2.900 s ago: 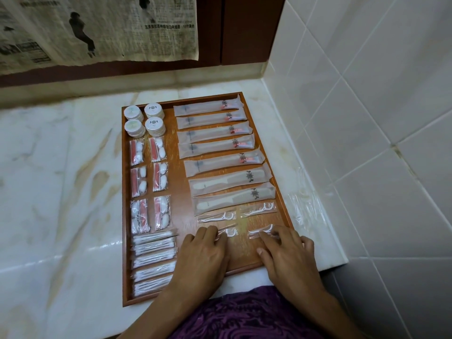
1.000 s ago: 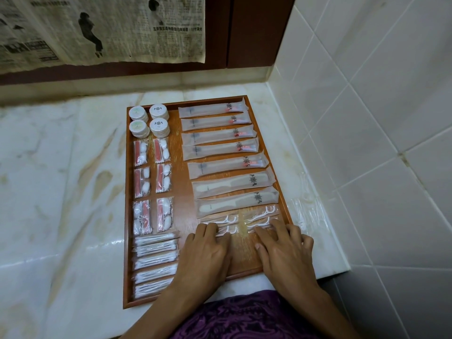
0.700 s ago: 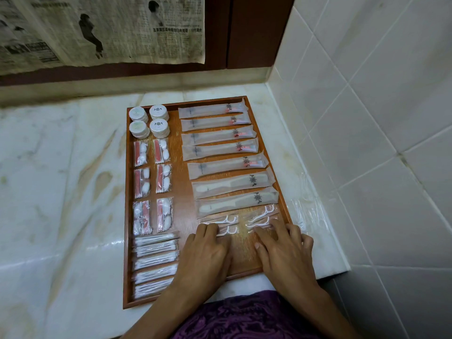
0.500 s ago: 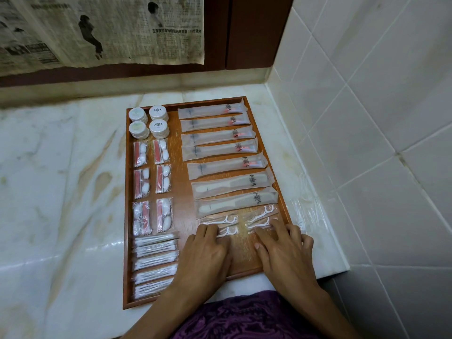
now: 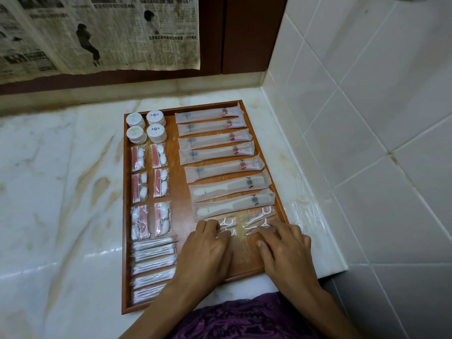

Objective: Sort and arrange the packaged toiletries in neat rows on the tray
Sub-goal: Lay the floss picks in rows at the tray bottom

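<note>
**Floss-pick packets get their final nudge**

Head view looks down on a wooden tray set on a marble counter in a tiled corner. Both hands lie flat on the near right part of the tray, apart from one another, fingers straight and clamped on nothing. The left hand presses its fingertips on the left floss-pick packets; the right hand presses on the right floss-pick packets, which sit just below the two comb sleeves.

The rest looks sorted already: toothbrush sleeves stacked in rows at the far right, round soap pucks at the far left corner, cotton kits in two columns below them, and swab packets along the near left.

The floss packets are likely very light, thin and flexible, in slick clear film that probably slides easily over the wood and over each other. Pinching would crumple them; flat fingertip pressure on top, sliding them sideways, seems the better hold. Too hard a push risks shunting the comb sleeves out of line.
</note>
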Demonstrator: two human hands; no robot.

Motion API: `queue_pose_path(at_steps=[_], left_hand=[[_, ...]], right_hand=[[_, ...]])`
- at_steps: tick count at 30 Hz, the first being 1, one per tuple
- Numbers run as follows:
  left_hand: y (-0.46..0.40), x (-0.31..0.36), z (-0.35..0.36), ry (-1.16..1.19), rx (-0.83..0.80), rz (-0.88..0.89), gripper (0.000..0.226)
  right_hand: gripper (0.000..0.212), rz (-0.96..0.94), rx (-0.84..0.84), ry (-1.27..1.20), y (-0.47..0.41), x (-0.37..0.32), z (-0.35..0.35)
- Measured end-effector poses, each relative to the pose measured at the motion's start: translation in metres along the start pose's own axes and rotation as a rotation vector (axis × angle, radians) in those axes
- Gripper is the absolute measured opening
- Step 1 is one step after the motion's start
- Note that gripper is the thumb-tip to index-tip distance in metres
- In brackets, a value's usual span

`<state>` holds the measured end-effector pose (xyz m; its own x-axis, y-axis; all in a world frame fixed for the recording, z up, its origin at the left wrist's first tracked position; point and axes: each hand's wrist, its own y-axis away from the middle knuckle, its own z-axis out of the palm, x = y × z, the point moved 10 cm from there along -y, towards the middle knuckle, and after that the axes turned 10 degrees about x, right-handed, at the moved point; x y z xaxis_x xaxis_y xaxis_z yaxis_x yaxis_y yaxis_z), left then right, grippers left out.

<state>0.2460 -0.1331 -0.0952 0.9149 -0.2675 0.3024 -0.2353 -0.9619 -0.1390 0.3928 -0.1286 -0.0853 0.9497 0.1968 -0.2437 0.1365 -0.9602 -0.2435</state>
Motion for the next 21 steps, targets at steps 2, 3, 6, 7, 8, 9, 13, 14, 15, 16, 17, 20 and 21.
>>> queue_pose_path(at_steps=[2, 3, 6, 7, 8, 9, 13, 14, 15, 16, 17, 20, 21], left_hand=[[-0.009, 0.002, -0.001, 0.022, 0.022, 0.007, 0.014], [-0.013, 0.001, -0.002, 0.032, 0.034, 0.002, 0.017], [-0.035, 0.011, -0.005, 0.075, 0.052, 0.029, 0.020], [-0.044, 0.017, -0.006, 0.083, 0.052, 0.049, 0.021], [-0.054, 0.023, -0.007, 0.085, 0.060, 0.077, 0.022], [-0.064, 0.031, -0.008, 0.081, 0.069, 0.109, 0.022], [-0.108, 0.059, 0.000, 0.063, 0.061, 0.217, 0.022], [-0.119, 0.068, 0.004, 0.053, 0.051, 0.254, 0.023], [-0.130, 0.076, 0.008, 0.046, 0.041, 0.289, 0.025], [-0.141, 0.084, 0.012, 0.043, 0.034, 0.316, 0.026], [-0.151, 0.091, 0.017, 0.035, 0.024, 0.337, 0.027], [-0.177, 0.110, 0.034, -0.030, -0.014, 0.420, 0.037], [-0.183, 0.117, 0.042, -0.055, -0.047, 0.450, 0.043]], right_hand=[[0.035, 0.040, 0.059, -0.150, -0.003, 0.006, -0.011], [0.033, 0.067, 0.069, -0.203, -0.005, 0.010, -0.013], [0.023, 0.191, 0.120, -0.227, -0.009, 0.039, -0.022], [0.021, 0.235, 0.156, -0.197, -0.010, 0.052, -0.025], [0.019, 0.286, 0.185, -0.161, -0.011, 0.065, -0.028], [0.019, 0.338, 0.200, -0.131, -0.011, 0.078, -0.030], [0.026, 0.431, 0.073, -0.047, -0.011, 0.105, -0.010], [0.027, 0.437, 0.036, -0.020, -0.011, 0.108, -0.003], [0.027, 0.439, 0.016, 0.000, -0.012, 0.109, 0.000], [0.026, 0.442, 0.008, 0.007, -0.013, 0.110, 0.002], [0.023, 0.448, 0.011, 0.004, -0.013, 0.112, 0.002], [0.016, 0.481, 0.079, -0.024, -0.015, 0.117, -0.011], [0.014, 0.485, 0.128, -0.034, -0.014, 0.118, -0.017]])
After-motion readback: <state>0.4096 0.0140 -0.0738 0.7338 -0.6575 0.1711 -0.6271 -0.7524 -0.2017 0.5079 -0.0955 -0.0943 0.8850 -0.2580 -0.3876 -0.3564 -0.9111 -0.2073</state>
